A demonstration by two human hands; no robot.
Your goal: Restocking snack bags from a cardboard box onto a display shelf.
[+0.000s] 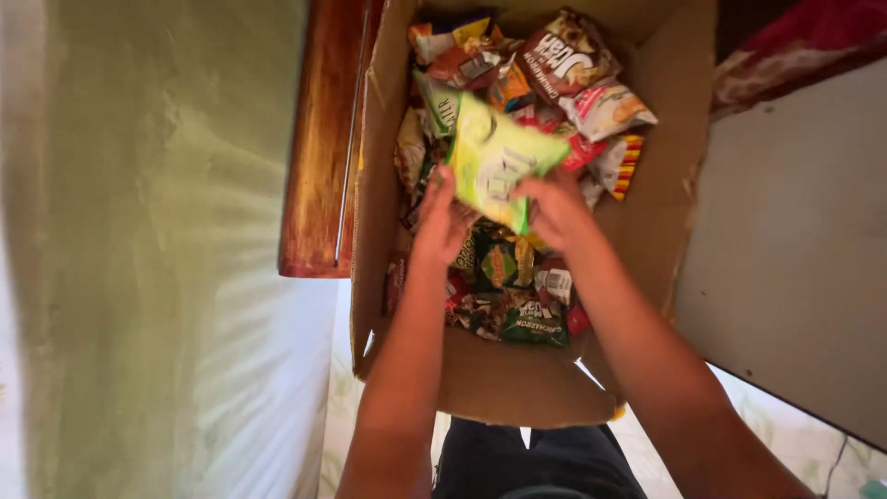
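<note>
An open cardboard box [504, 379] full of several colourful snack packets sits in front of me. Both my hands reach into it. My left hand [442, 222] and my right hand [557, 208] together hold a light green and yellow snack bag [499, 159] by its lower edge, lifted above the other packets. Beneath it lie a brown and white packet [565, 54], a white packet [605, 108], a red and yellow striped packet [621, 164] and a dark green packet [533, 323].
A pale green sheet [176, 259] covers the bed on the left. A glossy brown wooden board [319, 139] stands between bed and box. A grey panel [795, 249] lies to the right, with red patterned fabric [795, 42] above it. My dark trousers [536, 462] show below.
</note>
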